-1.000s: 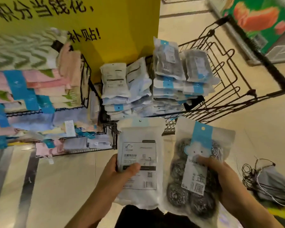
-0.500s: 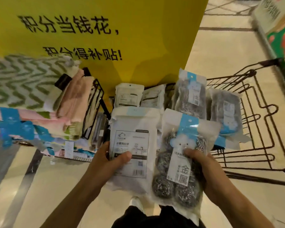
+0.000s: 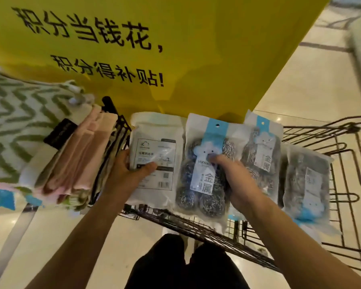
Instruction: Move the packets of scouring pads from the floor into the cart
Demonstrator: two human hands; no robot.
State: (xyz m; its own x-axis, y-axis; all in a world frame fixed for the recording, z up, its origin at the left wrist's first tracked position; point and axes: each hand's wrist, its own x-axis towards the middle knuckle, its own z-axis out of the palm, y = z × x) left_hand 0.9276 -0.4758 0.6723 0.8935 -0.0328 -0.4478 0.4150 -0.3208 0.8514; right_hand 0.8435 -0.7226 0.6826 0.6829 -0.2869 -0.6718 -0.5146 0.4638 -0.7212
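Two packets over cart [image 3: 331, 132] | left hand [image 3: 125, 176] grips white-backed packet [image 3: 154, 155] | right hand [image 3: 236, 178] grips steel-wool packet [image 3: 204, 163]

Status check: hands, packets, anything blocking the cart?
Left hand grips white packet; right hand grips steel-wool packet. Both packets over cart, above packets already inside. Nothing blocking.
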